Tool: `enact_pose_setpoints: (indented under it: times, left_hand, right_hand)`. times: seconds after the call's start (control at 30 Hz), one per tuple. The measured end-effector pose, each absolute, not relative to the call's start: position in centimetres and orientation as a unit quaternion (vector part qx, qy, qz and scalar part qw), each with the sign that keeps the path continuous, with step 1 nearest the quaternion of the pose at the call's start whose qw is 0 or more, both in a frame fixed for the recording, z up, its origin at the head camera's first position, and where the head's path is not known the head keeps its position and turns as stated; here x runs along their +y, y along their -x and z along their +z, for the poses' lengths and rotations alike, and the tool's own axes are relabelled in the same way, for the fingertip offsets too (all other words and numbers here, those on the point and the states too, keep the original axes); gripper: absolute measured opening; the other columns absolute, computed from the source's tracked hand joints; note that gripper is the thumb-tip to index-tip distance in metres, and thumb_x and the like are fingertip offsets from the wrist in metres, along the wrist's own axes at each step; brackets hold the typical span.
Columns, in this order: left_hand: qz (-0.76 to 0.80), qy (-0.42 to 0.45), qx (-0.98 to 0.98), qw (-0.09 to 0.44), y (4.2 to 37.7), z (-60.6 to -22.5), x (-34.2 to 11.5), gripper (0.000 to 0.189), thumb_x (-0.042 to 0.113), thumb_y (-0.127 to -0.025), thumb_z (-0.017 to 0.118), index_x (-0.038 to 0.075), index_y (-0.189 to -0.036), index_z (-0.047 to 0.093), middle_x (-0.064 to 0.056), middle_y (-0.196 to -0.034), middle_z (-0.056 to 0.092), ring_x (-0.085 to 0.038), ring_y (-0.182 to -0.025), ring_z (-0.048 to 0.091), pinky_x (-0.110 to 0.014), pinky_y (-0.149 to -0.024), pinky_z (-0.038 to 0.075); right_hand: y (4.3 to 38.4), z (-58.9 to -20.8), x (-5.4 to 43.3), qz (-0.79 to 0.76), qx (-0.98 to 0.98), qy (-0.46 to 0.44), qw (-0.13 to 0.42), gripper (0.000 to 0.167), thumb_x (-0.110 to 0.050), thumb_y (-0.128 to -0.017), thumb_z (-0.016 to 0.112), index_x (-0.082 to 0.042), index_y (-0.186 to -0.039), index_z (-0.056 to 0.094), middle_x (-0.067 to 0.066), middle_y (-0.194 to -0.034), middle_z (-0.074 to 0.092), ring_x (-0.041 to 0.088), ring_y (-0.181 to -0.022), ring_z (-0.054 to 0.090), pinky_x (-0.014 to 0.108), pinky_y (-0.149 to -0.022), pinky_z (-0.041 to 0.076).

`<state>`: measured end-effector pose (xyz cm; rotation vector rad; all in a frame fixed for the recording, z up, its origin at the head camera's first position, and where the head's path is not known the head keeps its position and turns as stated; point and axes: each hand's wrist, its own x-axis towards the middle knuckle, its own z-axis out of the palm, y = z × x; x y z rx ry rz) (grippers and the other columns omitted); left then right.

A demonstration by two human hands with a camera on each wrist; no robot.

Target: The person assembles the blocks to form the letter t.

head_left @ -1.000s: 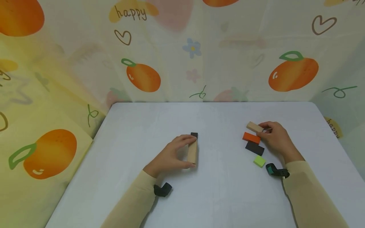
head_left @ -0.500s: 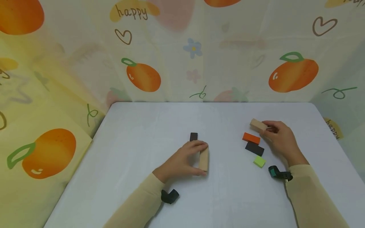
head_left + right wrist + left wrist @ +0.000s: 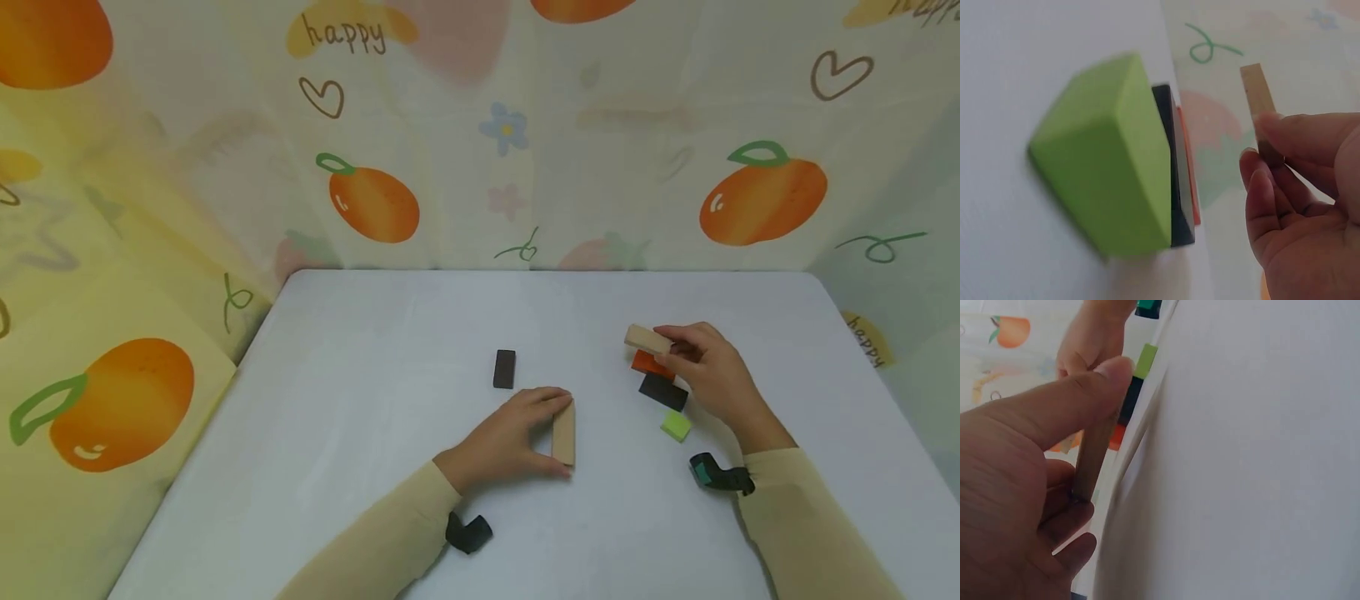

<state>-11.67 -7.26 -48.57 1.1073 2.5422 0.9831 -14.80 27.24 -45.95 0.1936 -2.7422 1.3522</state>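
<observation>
From my end, the left hand (image 3: 513,437) spans the first wooden block (image 3: 564,435) lengthwise, thumb at the near end, fingertips at the far end. That block is mid-bench (image 3: 360,367), its long axis running away from the person. I can't tell whether it touches the surface.

The right hand (image 3: 705,367) pinches the second wooden block (image 3: 647,338) by its right end; the free end points left, the long axis running roughly crosswise. In my head view it partly covers the orange block (image 3: 649,363).

Nearer the person come the slanted dark block (image 3: 663,392), its right end angled nearer, and the green block (image 3: 676,426). The lone dark block (image 3: 505,369) points away from the person, left of the first wooden block.

On the patterned cloth (image 3: 450,125) I read "happy" at upper left and again at right; another at upper right is cut off.
</observation>
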Motion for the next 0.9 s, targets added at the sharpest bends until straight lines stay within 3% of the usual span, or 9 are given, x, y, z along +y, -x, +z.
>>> enact_pose_setpoints:
  times: [0.23, 0.57, 0.77, 0.9]
  left_hand:
    - [0.316, -0.366, 0.87, 0.095, 11.4, -49.1, -7.0, 0.101, 0.044, -0.085, 0.097, 0.005, -0.164, 0.049, -0.001, -0.167, 0.047, -0.018, -0.154, 0.04, -0.036, -0.125, 0.032]
    - [0.297, -0.374, 0.877, 0.056, 10.9, -49.5, -7.0, 0.099, 0.05, -0.086, 0.095, 0.007, -0.163, 0.051, 0.0, -0.168, 0.045, -0.02, -0.153, 0.04, -0.04, -0.125, 0.034]
    - [0.285, -0.396, 0.872, 0.031, 10.4, -49.6, -7.5, 0.075, 0.042, -0.091, 0.092, 0.012, -0.155, 0.064, 0.005, -0.165, 0.05, -0.02, -0.149, 0.046, -0.043, -0.122, 0.037]
    - [0.259, -0.413, 0.873, 0.02, 10.2, -49.4, -7.5, 0.061, 0.041, -0.096, 0.087, 0.017, -0.149, 0.07, 0.011, -0.161, 0.054, -0.022, -0.148, 0.05, -0.048, -0.12, 0.04]
  right_hand:
    - [14.1, -45.8, 24.5, 0.452, -0.884, -0.115, 0.021, 0.037, -0.004, -0.102, 0.079, 0.0, -0.138, 0.073, 0.012, -0.116, 0.063, 0.025, -0.099, 0.06, 0.012, -0.083, 0.049]
    - [14.1, -47.4, 20.8, 0.425, -0.891, -0.156, -0.03, 0.034, -0.002, -0.098, 0.079, 0.0, -0.132, 0.076, 0.004, -0.107, 0.066, 0.02, -0.095, 0.062, 0.031, -0.083, 0.053]
    - [14.2, -47.9, 19.0, 0.403, -0.899, -0.166, -0.045, 0.033, 0.0, -0.097, 0.077, 0.003, -0.13, 0.075, 0.008, -0.107, 0.066, 0.02, -0.089, 0.06, 0.037, -0.078, 0.053]
    - [14.0, -48.1, 18.2, 0.386, -0.906, -0.171, -0.04, 0.043, -0.002, -0.097, 0.079, 0.0, -0.139, 0.071, 0.012, -0.119, 0.064, 0.02, -0.087, 0.056, 0.037, -0.076, 0.05]
